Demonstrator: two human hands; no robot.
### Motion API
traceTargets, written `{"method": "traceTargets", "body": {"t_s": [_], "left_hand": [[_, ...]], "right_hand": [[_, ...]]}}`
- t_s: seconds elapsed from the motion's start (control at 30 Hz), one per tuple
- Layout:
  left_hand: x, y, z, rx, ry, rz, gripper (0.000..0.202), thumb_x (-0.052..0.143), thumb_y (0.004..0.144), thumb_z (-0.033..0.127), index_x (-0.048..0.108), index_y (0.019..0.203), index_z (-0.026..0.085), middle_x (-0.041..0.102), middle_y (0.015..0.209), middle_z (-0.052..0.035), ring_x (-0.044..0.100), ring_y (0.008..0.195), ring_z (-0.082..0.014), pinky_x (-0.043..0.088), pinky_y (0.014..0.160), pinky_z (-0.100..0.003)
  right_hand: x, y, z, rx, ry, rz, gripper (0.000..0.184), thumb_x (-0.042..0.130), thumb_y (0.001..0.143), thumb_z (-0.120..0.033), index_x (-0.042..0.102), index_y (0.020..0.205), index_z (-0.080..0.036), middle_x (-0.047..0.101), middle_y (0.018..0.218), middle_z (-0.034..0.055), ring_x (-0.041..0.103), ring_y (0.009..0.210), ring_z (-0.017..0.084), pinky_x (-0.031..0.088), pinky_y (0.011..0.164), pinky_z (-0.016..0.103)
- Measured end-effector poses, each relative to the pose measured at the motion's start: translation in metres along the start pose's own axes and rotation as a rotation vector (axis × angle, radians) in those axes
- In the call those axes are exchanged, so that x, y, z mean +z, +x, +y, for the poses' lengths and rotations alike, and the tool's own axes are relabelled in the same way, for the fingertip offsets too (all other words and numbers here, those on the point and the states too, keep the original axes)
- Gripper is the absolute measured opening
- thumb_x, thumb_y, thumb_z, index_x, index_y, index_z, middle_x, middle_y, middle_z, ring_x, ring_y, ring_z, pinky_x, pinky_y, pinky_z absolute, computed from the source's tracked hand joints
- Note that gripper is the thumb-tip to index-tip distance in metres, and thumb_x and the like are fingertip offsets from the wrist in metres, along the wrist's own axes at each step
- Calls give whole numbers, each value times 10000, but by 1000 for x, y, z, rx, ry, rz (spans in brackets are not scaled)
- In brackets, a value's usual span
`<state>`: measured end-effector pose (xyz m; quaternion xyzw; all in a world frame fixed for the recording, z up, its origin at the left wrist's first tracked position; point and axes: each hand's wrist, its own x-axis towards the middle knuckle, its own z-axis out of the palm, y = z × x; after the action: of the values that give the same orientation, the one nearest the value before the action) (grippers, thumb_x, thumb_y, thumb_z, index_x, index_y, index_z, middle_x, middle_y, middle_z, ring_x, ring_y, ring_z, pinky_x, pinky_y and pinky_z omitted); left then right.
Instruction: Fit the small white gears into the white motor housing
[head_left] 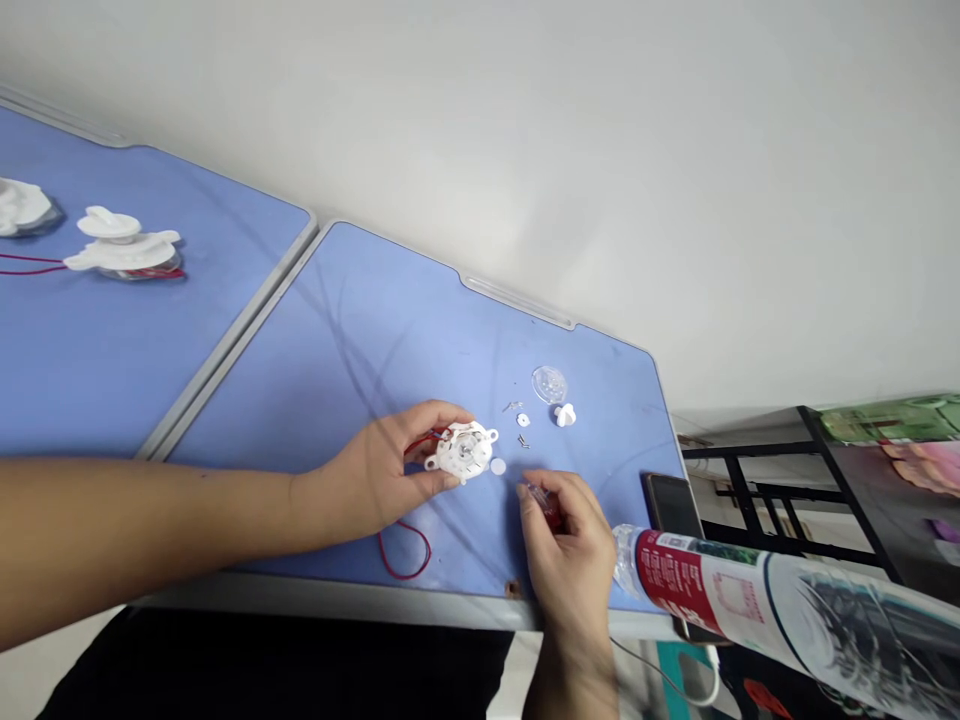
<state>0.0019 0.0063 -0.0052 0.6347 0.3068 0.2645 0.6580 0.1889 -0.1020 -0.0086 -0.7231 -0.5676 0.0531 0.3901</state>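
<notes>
My left hand grips a white round mechanical timer by its edge, with its open inner side facing up. Red wires run from it, and one loop lies on the table below. My right hand, close to the table's front edge, has its fingers closed round a small clear-and-red object; most of it is hidden. Between and beyond the hands lie a clear disc, a small white gear, several screws, a white knob and a clear cover.
A large water bottle lies at the right, near a dark phone. Two blue tables meet at a gap. On the left table sit a white timer with its knob and another white unit. A wall rises behind.
</notes>
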Motion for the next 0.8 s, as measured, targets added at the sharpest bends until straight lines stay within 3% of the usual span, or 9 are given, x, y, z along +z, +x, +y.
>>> {"method": "traceTargets", "body": {"t_s": [0.17,0.43,0.8], "left_hand": [[0,-1,1,11,-9,15,377,635,776,190,566,1146,211,688,1137,-32,663,1054,-201,536,962,-336],[0,0,1,-6,-40,5,383,631,775,187,564,1152,200,688,1129,-37,666,1048,-194,536,964,-331],[-1,0,0,-42,-105,25,389,656,769,205,561,1146,209,683,1142,-48,661,1069,-216,533,968,-350]], "right_hand": [[5,-2,-7,-70,-20,-24,159,561,862,-153,701,800,-195,598,662,-8,535,544,111,445,504,223],[12,-12,-6,-177,-112,-122,328,501,878,-98,721,1102,-192,590,728,6,578,573,95,462,520,199],[12,-19,2,-247,-219,-194,325,479,876,-117,720,1074,-210,619,789,31,587,581,112,513,559,221]]}}
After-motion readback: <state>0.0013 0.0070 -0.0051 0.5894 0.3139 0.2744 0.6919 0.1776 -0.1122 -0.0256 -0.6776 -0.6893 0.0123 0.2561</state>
